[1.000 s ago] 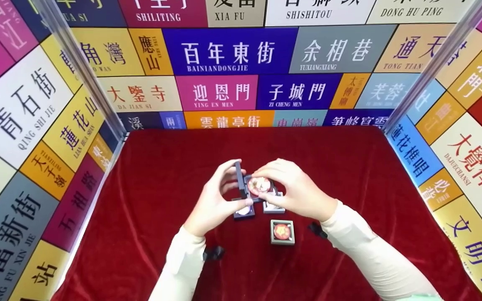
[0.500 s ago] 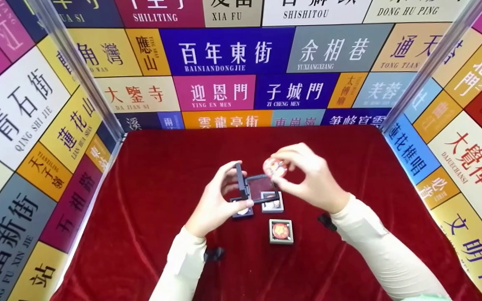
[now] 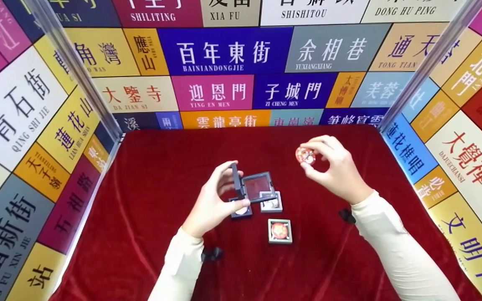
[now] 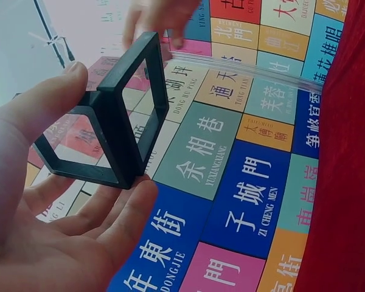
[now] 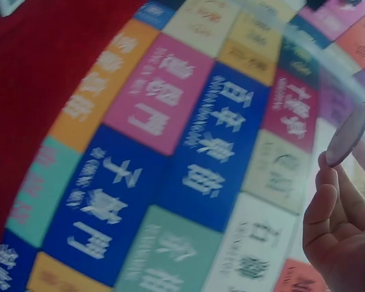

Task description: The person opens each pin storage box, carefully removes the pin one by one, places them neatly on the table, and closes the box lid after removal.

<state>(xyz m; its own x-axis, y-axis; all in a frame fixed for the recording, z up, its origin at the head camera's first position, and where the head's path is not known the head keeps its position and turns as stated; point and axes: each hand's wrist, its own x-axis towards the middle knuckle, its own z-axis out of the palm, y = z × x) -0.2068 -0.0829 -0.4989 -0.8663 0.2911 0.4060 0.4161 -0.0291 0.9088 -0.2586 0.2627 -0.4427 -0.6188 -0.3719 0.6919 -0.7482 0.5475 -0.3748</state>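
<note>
My left hand point(image 3: 209, 200) grips a dark hinged display frame point(image 3: 237, 184) by its edges, thumb in front and fingers behind. The frame is spread apart at its hinge, one half upright and the other flat with a see-through window. In the left wrist view nothing sits inside either half of the frame point(image 4: 117, 131). Off to the right, my right hand point(image 3: 334, 170) pinches a round red-and-white badge point(image 3: 306, 156) between thumb and fingertips, raised over the cloth. From the right wrist view the badge point(image 5: 348, 135) appears nearly edge-on, its plain side showing.
Below the held frame lie a small blue frame point(image 3: 241, 212) and a pale grey frame point(image 3: 271, 205), both partly covered. A grey-green frame point(image 3: 280, 231) with a red round piece stands nearer. Red velvet cloth point(image 3: 161, 159) covers the table; printed sign panels point(image 3: 224, 50) surround it.
My right hand has lifted the badge away from the dark frame and carried it right and back. My left hand keeps holding the frame in nearly the same place.
</note>
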